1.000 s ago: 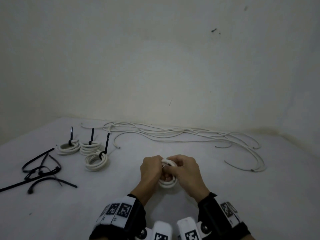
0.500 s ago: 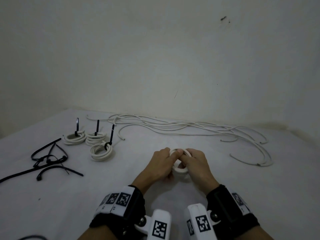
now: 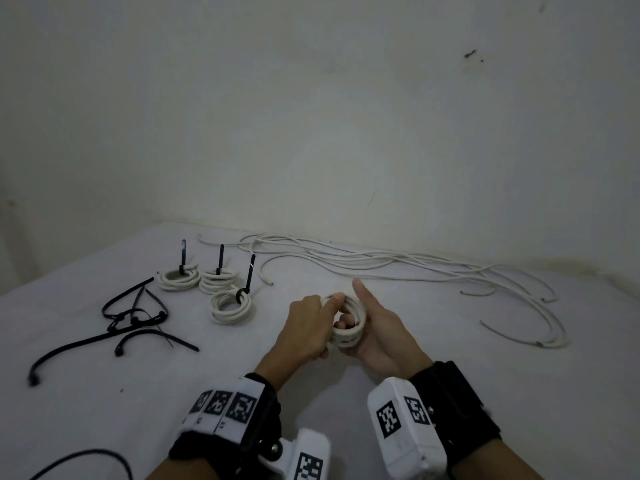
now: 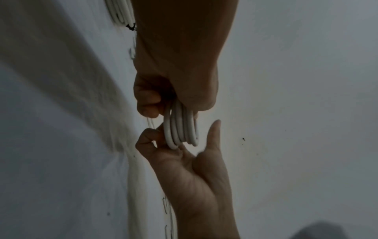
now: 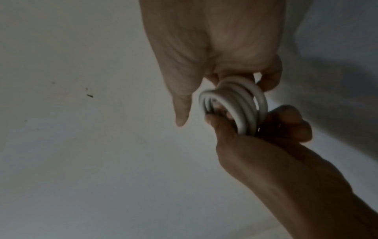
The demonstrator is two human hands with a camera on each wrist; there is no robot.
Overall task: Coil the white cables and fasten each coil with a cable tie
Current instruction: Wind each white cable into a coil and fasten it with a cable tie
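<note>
I hold a small white cable coil (image 3: 348, 332) upright between both hands, just above the white tabletop (image 3: 485, 358). My left hand (image 3: 308, 327) grips its left side, thumb and curled fingers pinching the loops (image 4: 180, 129). The curled fingers of my right hand (image 3: 381, 327) hook the coil's right side, while its thumb (image 3: 358, 289) sticks straight up, off the coil. The right wrist view shows the coil (image 5: 241, 103) with several turns and no tie on it. Loose black cable ties (image 3: 135, 313) lie at the left.
Three tied coils (image 3: 231, 306) with upright black tie tails stand left of my hands. Several loose white cables (image 3: 381, 268) stretch along the wall and curve to the right. Another black tie (image 3: 86, 459) lies at the near left edge.
My right thumb has lifted off the coil and now points up. The coil has turned more upright between my hands.
</note>
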